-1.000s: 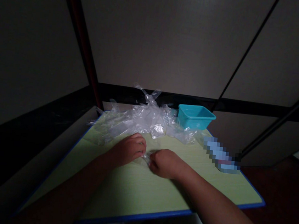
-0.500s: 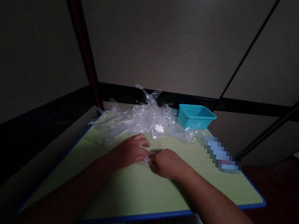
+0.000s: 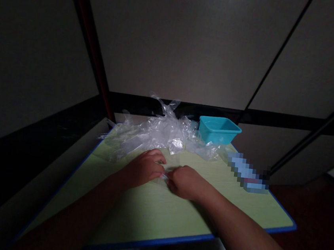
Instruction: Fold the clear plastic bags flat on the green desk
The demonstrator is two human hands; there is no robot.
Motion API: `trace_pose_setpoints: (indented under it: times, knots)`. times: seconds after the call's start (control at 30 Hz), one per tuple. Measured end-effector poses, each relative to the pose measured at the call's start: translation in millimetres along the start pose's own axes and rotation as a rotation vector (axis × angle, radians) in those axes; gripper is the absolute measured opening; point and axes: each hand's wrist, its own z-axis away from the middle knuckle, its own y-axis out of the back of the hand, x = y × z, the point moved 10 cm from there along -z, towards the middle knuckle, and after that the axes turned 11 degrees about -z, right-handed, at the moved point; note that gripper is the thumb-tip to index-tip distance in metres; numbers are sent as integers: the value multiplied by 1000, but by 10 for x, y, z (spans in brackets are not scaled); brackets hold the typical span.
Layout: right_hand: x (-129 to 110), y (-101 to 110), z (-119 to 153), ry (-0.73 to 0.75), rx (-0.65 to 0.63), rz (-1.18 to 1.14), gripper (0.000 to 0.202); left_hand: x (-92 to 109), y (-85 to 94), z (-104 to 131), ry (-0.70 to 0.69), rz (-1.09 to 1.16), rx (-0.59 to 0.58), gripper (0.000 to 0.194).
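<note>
Fingers bent, the left hand (image 3: 146,168) and right hand (image 3: 185,182) pinch a small piece of clear film (image 3: 164,177) between them, just on the near side of the plastic heap (image 3: 166,133). The right is curled almost to a fist; the left is arched. Right of the heap stands a teal tub (image 3: 217,137); farther right and nearer lies a pixelated blue object (image 3: 246,172). Beneath the heap is a blue-edged green table (image 3: 151,215).
</note>
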Motion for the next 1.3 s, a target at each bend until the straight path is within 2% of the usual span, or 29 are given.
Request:
trace_pose_setpoints:
  times: [0.23,0.43,0.67,0.83,1.1,1.2,1.3]
  knots:
    - [1,1,-2,-9,-7,-2,32,-41,2,14,-7,-35,14,8]
    - [34,51,70,0,-89,-130,35,-30,18,6,1,-26,28,7]
    - [143,155,83,-6,-70,-332,17,42,80,-19,5,-40,-18,5]
    - [133,64,48,19,-108,-442,14,42,69,-27,19,-39,-43,8]
    - [126,-4,10,14,-91,-378,13,-6,49,-24,85,-40,-59,14]
    - [156,-10,5,-17,-73,-313,15,-95,36,-10,137,-51,-39,24]
    - [152,-15,4,-13,-65,-291,18,-164,96,1,195,-72,12,34]
